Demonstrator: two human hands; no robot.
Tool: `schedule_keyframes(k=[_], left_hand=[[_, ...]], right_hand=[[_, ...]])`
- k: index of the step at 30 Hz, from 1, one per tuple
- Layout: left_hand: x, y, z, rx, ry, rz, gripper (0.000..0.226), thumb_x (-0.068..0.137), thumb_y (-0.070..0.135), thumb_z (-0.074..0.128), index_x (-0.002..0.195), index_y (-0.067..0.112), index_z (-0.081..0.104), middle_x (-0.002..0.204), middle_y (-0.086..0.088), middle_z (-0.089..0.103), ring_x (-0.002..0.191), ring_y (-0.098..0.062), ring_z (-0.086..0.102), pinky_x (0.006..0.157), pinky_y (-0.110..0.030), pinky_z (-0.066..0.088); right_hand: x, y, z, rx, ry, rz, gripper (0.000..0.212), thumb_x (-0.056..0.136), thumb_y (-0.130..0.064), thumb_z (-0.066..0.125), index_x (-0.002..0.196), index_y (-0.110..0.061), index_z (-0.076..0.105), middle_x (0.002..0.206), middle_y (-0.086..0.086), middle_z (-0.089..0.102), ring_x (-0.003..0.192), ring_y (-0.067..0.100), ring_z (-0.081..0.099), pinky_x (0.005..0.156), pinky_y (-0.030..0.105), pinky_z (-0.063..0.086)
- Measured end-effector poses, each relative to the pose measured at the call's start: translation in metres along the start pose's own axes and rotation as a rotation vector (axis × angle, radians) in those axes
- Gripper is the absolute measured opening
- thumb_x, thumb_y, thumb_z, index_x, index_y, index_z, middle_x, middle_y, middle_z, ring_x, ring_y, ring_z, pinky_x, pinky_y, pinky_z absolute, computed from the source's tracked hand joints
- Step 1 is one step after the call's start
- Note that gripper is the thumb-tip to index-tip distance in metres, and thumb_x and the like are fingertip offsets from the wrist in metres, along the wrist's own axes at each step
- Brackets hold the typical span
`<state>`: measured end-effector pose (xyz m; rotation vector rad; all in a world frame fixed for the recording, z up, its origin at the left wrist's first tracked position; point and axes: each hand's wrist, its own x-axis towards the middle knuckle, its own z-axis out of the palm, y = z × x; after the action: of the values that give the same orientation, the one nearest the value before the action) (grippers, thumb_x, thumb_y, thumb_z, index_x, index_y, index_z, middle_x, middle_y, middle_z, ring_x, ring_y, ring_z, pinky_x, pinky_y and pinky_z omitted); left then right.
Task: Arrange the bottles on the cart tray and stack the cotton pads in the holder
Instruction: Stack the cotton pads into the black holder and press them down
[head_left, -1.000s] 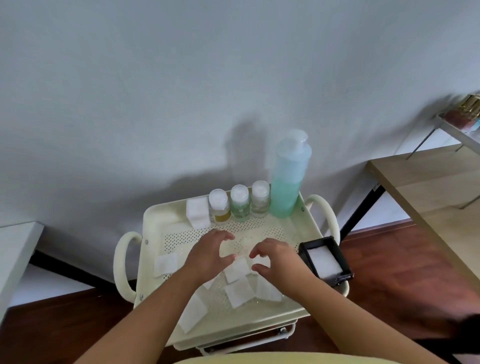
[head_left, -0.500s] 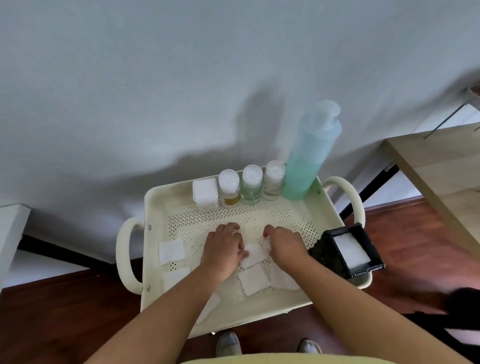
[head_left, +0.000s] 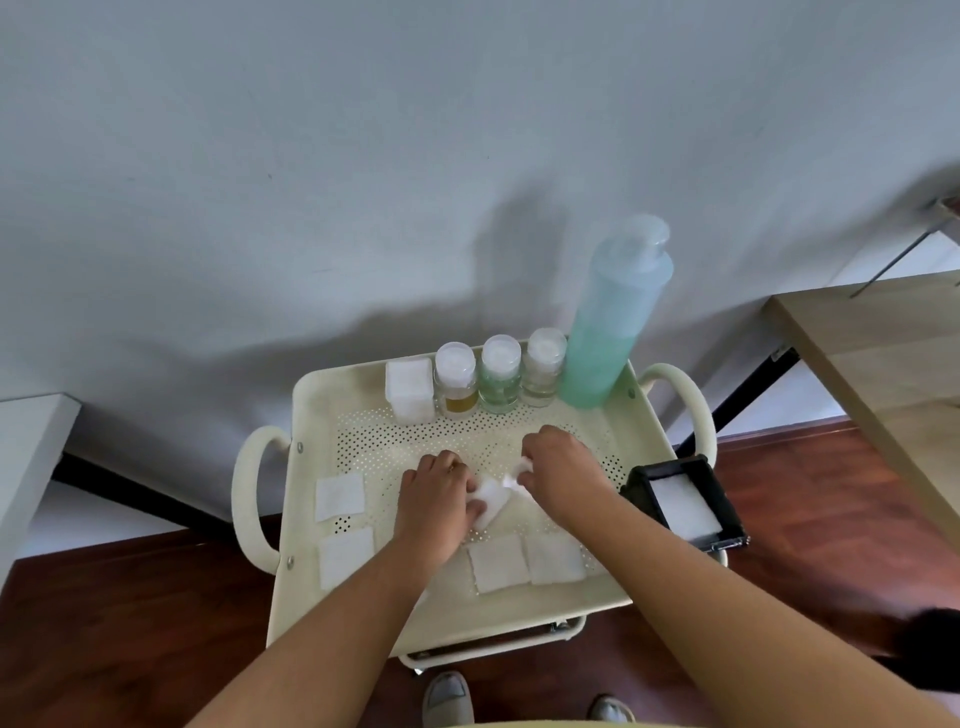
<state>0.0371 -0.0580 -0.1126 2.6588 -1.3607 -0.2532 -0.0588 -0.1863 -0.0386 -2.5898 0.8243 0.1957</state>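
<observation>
A cream perforated cart tray (head_left: 649, 431) holds a back row: a white square jar (head_left: 409, 389), three small clear bottles (head_left: 498, 379) with white caps, and a tall teal pump bottle (head_left: 608, 332). Square white cotton pads lie loose on the tray, two at the left (head_left: 340, 496) and two near the front (head_left: 498, 564). My left hand (head_left: 434, 506) grips a pad (head_left: 488, 503) at the tray's middle. My right hand (head_left: 563, 467) pinches another pad (head_left: 522, 470) beside it. A black holder (head_left: 636, 486) with white pads inside hangs on the tray's right edge.
The cart stands against a grey wall, with looped handles on both sides (head_left: 249, 499). A wooden table (head_left: 883, 353) is close at the right and a white ledge (head_left: 31, 447) at the left. My shoes (head_left: 447, 699) show below on a dark wood floor.
Both hands have gathered pads from the middle of the tray and lifted them slightly. The view has shifted, so the cart looks closer.
</observation>
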Motion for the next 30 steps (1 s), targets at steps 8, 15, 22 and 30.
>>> schedule_keyframes(k=[8, 15, 22, 30], left_hand=[[0.0, 0.011, -0.007, -0.077, 0.066, -0.011, 0.021, 0.088, 0.035, 0.056, 0.096, 0.016, 0.062, 0.111, 0.001, 0.055, 0.106, -0.02, 0.05, 0.087, -0.031, 0.038], [-0.004, 0.037, -0.053, -0.629, 0.243, -0.166, 0.018, 0.08, 0.013, 0.065, 0.092, 0.02, 0.054, 0.086, 0.008, 0.064, 0.079, -0.013, 0.06, 0.065, -0.024, 0.043], [0.004, 0.068, -0.092, -1.147, 0.141, -0.258, 0.013, 0.077, 0.016, 0.073, 0.077, 0.028, 0.069, 0.075, 0.009, 0.07, 0.067, -0.008, 0.059, 0.062, -0.014, 0.044], [0.008, 0.101, -0.099, -1.176, 0.083, -0.185, 0.014, 0.086, 0.019, 0.064, 0.085, 0.032, 0.069, 0.091, -0.007, 0.073, 0.083, -0.019, 0.064, 0.078, -0.043, 0.055]], right_hand=[[-0.025, 0.004, -0.046, 0.139, 0.113, -0.099, 0.016, 0.085, -0.023, 0.063, 0.095, -0.01, 0.062, 0.094, 0.001, 0.054, 0.081, 0.014, 0.042, 0.07, 0.024, 0.032], [-0.056, 0.036, -0.1, 0.437, 0.263, -0.032, 0.04, 0.075, -0.024, 0.076, 0.052, -0.016, 0.044, 0.052, -0.004, 0.036, 0.044, 0.006, 0.026, 0.046, 0.017, 0.03], [-0.082, 0.077, -0.119, 0.556, 0.354, 0.038, 0.012, 0.078, -0.027, 0.073, 0.072, -0.021, 0.065, 0.058, -0.001, 0.056, 0.05, 0.006, 0.043, 0.05, 0.02, 0.033], [-0.098, 0.11, -0.107, 0.457, 0.231, 0.133, 0.01, 0.09, -0.027, 0.058, 0.086, -0.021, 0.064, 0.117, -0.009, 0.059, 0.11, 0.017, 0.051, 0.095, 0.037, 0.041]])
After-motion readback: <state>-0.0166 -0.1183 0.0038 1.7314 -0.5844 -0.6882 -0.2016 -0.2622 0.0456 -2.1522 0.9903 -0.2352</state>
